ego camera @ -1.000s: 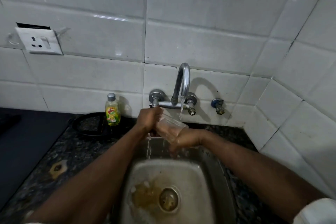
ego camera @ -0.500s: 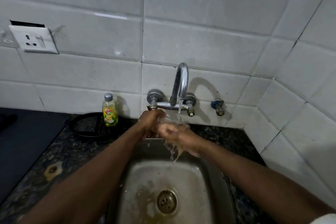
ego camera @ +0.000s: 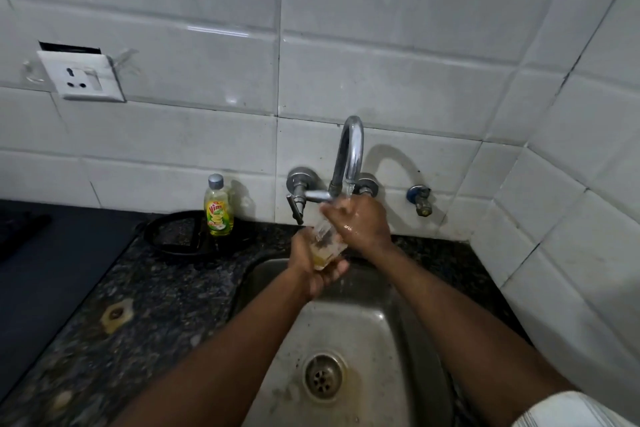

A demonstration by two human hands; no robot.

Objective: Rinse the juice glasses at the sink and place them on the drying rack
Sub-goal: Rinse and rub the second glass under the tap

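A clear juice glass (ego camera: 327, 242) with a little yellowish liquid at its bottom stands upright under the running tap (ego camera: 349, 156), above the steel sink (ego camera: 391, 333). My left hand (ego camera: 313, 270) grips the glass from below, around its base. My right hand (ego camera: 360, 222) covers the rim, wet, with its fingers over or inside the mouth. Water falls from the spout onto my right hand and the glass. No drying rack is in view.
A dish soap bottle (ego camera: 218, 208) stands on a black ring-shaped stand (ego camera: 173, 239) on the dark granite counter (ego camera: 166, 305), left of the sink. A second small tap (ego camera: 420, 199) sticks out of the tiled wall at right. A wall socket (ego camera: 81, 76) is up left.
The glass went from tilted, held between both hands, to upright. My left hand dropped under its base and my right hand rose over its rim. The yellow stain in the sink has washed away.
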